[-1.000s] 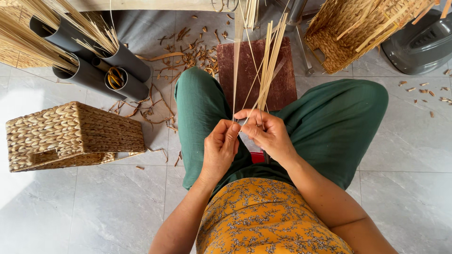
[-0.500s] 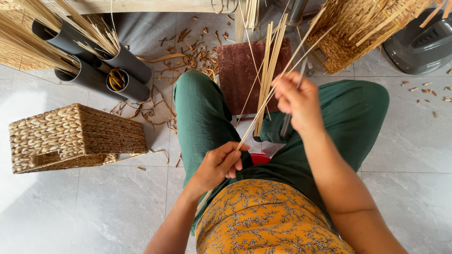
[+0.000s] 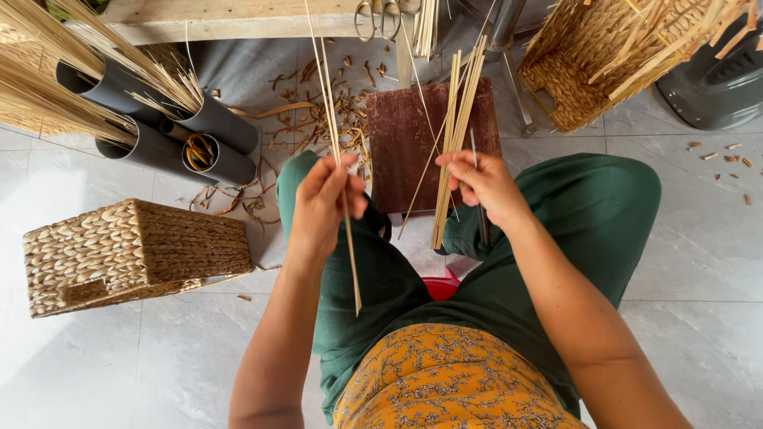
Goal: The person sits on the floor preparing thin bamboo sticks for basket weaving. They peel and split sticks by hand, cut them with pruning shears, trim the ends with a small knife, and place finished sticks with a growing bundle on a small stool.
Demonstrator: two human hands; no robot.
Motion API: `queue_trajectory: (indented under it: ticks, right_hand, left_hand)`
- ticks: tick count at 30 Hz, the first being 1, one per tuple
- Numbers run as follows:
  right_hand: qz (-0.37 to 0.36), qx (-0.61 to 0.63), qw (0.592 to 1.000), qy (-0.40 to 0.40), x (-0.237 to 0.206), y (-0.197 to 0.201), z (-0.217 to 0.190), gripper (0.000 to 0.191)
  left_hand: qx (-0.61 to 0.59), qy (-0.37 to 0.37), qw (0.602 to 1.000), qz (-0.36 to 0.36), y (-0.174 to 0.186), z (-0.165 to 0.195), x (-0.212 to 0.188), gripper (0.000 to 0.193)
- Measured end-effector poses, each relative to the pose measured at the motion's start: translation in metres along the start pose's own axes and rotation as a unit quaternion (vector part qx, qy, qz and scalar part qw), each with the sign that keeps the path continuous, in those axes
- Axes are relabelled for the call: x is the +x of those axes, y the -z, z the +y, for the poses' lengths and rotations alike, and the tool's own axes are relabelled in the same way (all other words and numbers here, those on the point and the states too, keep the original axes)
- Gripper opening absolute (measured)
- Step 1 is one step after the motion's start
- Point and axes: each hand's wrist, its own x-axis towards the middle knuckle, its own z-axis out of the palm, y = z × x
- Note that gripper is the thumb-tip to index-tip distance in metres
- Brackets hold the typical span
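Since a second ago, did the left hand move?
Yes. The left hand went left, away from the right hand, and now sits over the left green-trousered knee, nearer the woven straw basket.

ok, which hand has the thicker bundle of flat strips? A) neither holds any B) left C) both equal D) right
D: the right hand grips the thick bundle of flat strips, while the left hand pinches only a couple of thin strands.

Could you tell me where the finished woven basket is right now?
In the head view, the woven basket lies on the floor tiles at the person's left, just below the grey tubes.
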Motion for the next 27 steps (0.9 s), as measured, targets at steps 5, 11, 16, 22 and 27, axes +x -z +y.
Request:
queue_trajectory:
  ticks: [5,11,16,22,27]
  right_hand:
    - [0.008,-0.005,0.999,-0.052,0.016,0.008,0.029,0.026]
    - [0.021,0.020,0.995,-0.097,0.039,0.020,0.050,0.025]
    - [0.050,0.019,0.992,-0.113,0.060,0.031,0.067,0.024]
    - [0.133,-0.016,0.983,-0.123,0.088,0.042,0.102,0.027]
    - [0.194,-0.274,0.942,-0.019,0.104,0.044,0.126,0.039]
  left_hand:
    - [0.002,0.012,0.999,0.032,-0.003,-0.024,0.115,0.022]
    - [0.053,0.033,0.991,0.118,-0.009,-0.072,0.232,0.021]
    - [0.151,0.035,0.971,0.182,-0.018,-0.103,0.276,0.023]
    - [0.467,-0.037,0.841,0.272,-0.023,-0.138,0.294,0.033]
    - [0.431,-0.025,0.859,0.276,-0.025,-0.160,0.299,0.038]
